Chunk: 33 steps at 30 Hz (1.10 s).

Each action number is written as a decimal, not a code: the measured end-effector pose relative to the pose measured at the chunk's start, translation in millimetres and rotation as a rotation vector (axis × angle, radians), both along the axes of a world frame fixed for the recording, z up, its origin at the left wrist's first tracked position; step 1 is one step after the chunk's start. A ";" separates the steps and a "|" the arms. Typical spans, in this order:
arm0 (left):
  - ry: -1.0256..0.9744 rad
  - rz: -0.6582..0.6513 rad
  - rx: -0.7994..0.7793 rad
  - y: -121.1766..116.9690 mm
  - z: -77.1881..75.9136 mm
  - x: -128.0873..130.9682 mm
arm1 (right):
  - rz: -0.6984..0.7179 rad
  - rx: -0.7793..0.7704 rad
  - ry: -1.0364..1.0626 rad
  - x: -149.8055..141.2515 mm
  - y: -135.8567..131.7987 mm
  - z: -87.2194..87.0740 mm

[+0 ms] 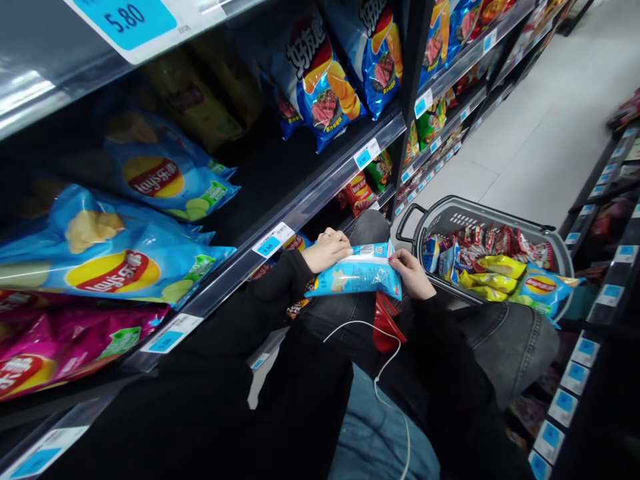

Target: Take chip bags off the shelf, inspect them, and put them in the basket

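Observation:
A light-blue bag of chips [353, 275] lies across my lap, its printed back side and barcode facing up. My left hand [327, 251] grips the bag at its upper left edge, fingers bent over it. At the bag's right end, my right hand [413, 275] pinches the upper corner between thumb and finger. Something red [387, 327] shows below the bag, between my legs. A white cord [383, 373] hangs down over my dark clothes.
A grey basket [565, 250] of snack packets stands on the floor to the right. Shelves at left hold blue Lay's bags [115, 267], pink bags [75, 340] and other chip bags [330, 93]. A shelf edge [320, 217] runs close beside my left arm. More shelving [597, 327] borders the right.

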<state>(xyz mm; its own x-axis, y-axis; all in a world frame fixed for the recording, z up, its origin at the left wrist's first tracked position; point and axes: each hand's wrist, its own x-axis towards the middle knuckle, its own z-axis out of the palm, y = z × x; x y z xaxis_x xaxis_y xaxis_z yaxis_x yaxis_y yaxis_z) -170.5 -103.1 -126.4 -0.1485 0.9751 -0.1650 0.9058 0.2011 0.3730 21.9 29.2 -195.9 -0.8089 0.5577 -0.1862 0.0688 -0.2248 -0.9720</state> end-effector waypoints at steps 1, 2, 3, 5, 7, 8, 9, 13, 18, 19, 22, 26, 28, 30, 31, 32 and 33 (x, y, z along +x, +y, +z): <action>0.002 0.010 0.023 -1.3 -0.8 1.7 | 0.016 -0.055 0.022 0.9 1.4 -0.3; 0.019 0.020 0.065 -3.3 -1.0 4.2 | 0.025 -0.107 0.039 1.4 2.2 -1.1; 0.046 0.028 0.124 -6.6 -0.8 7.1 | 0.028 -0.151 0.052 1.6 2.6 -2.3; 0.106 0.038 0.266 -17.1 0.1 12.0 | 0.037 -0.202 0.078 1.4 2.0 -5.2; 0.146 0.022 0.387 -32.6 -0.1 13.7 | 0.040 -0.217 0.106 0.9 1.0 -8.0; 0.155 0.006 0.434 -41.0 -0.9 13.4 | 0.042 -0.215 0.115 0.6 0.8 -9.2; 0.159 -0.014 0.472 -49.0 -2.2 12.4 | 0.047 -0.208 0.120 0.4 0.8 -10.1; 0.174 -0.059 0.526 -65.0 -6.7 9.4 | 0.081 -0.160 0.125 -0.5 3.1 -11.9; 0.080 0.103 0.400 -51.6 1.3 9.8 | 0.073 -0.097 0.126 1.8 6.9 -11.0; 0.051 0.129 0.367 -48.8 3.3 10.0 | 0.070 -0.091 0.135 2.9 7.7 -10.8; 0.003 0.182 0.283 -45.5 5.8 12.9 | 0.063 -0.061 0.170 6.7 10.5 -11.8; 0.149 0.232 0.335 -51.5 5.4 25.4 | 0.078 -0.009 0.178 9.4 12.8 -15.0; 0.260 0.182 0.368 -57.7 5.6 31.9 | 0.087 -0.010 0.179 9.5 12.9 -15.6; 0.344 0.117 0.370 -64.7 5.2 36.5 | 0.099 -0.010 0.179 9.2 12.8 -14.9; 0.372 0.101 0.366 -67.9 4.5 38.2 | 0.106 -0.005 0.176 9.1 12.7 -14.2; 0.395 0.101 0.358 -70.6 3.2 39.8 | 0.113 0.003 0.171 8.9 12.5 -13.3; 0.415 0.121 0.343 -72.5 1.5 41.7 | 0.116 0.014 0.165 8.6 12.4 -12.2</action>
